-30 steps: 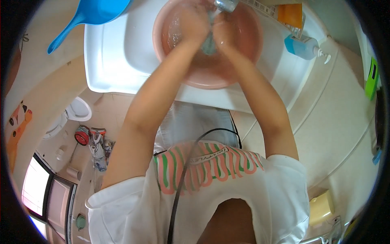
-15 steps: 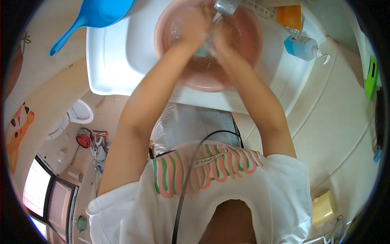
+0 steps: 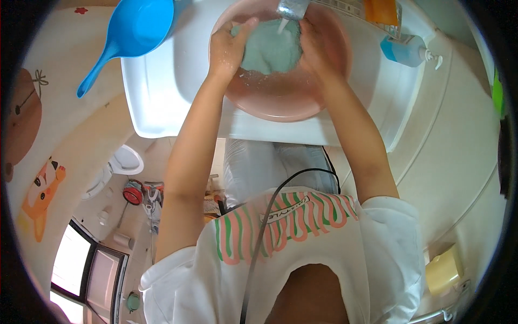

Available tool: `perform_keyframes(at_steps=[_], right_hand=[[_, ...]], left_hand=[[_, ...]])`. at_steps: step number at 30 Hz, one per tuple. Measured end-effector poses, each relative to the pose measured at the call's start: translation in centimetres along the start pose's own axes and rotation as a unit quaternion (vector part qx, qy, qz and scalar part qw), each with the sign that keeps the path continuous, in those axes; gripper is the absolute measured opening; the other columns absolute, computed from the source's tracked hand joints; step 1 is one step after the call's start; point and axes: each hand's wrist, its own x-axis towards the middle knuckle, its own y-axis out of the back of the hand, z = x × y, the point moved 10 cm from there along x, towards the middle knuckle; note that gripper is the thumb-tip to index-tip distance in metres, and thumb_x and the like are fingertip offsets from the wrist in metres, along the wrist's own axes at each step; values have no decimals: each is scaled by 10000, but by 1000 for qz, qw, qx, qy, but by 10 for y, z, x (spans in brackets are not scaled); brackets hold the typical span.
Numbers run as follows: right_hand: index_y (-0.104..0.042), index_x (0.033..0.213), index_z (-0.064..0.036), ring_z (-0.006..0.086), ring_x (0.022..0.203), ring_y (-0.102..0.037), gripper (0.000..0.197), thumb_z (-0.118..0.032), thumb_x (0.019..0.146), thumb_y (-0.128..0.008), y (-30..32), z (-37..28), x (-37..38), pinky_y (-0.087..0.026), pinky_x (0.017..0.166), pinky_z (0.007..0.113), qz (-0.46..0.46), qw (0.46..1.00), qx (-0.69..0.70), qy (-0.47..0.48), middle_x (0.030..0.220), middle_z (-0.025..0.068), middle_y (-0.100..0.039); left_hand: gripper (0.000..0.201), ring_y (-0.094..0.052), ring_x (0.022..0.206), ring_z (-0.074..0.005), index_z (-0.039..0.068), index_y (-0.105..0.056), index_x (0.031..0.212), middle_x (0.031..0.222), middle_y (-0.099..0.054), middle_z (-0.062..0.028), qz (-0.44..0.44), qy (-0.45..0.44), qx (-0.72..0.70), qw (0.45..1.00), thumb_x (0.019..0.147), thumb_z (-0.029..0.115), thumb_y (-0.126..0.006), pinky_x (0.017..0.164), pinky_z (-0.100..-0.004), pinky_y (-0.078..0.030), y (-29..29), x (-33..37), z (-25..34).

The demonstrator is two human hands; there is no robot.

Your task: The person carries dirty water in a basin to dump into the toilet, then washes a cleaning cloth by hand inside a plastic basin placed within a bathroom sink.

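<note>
Stretched between my two hands is a wet pale green cloth (image 3: 270, 51), spread out over a pink basin (image 3: 280, 112) with water in it. My left hand (image 3: 227, 53) grips the cloth's left edge, thumb on top. The cloth's right edge is in my right hand (image 3: 317, 47), whose fingers are partly hidden. A metal faucet (image 3: 293, 9) sends a stream of water onto the cloth's upper middle.
The basin stands in a white sink (image 3: 154, 121). A blue dipper (image 3: 141, 29) lies on the left rim. At the right are a blue liquid pump bottle (image 3: 403, 51), a white wire rack (image 3: 345, 8) and an orange item (image 3: 381, 12). A black cable (image 3: 259, 237) hangs down my front.
My hands were close together and blurred, with the cloth bunched beneath them. Now they are apart and the cloth is opened out under the stream.
</note>
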Motion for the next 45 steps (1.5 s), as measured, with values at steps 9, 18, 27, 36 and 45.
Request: perform_keyframes(at_steps=[9,18,27,36,45], right_hand=[[-562,1235,-70,167,1110,-532,459,-33,802,-711,28,2,-7,-416,980,289,-41,979,191,-61,1196,16,-572],[-509,1299,-72,187,1103,-536,508,-199,848,-708,42,38,-27,-418,980,313,31,943,244,-223,1197,63,-579],[-564,1198,-36,183,1038,-576,393,-191,857,-684,73,-31,-20,-463,910,290,47,988,129,-77,1110,87,-618],[-622,1143,-28,171,978,-601,329,-183,861,-685,39,19,-24,-469,883,304,-139,977,145,-68,1044,76,-655],[-597,1170,-18,242,1034,-603,389,-307,909,-593,32,-15,2,-462,924,353,-50,979,154,-127,1100,147,-643]], left_hand=[[399,-563,847,-127,49,-523,1249,1008,-627,-56,-48,-119,-147,981,871,51,-651,755,-246,-461,-5,-14,1],[290,-537,926,-109,95,-539,1192,1005,-600,-18,-42,-129,-107,985,923,136,-640,814,-228,-430,-26,-3,15],[481,-558,1093,-157,39,-540,1315,1173,-608,-53,-287,-52,-182,939,866,92,-706,957,-293,-447,-49,-15,15],[532,-565,1109,-219,5,-609,1238,1230,-569,-80,-211,-96,23,973,852,350,-729,1010,-322,-411,-28,-1,13],[474,-638,774,-177,-37,-667,1044,867,-673,-109,-8,-169,36,985,865,402,-663,700,-312,-500,-31,-10,45]])
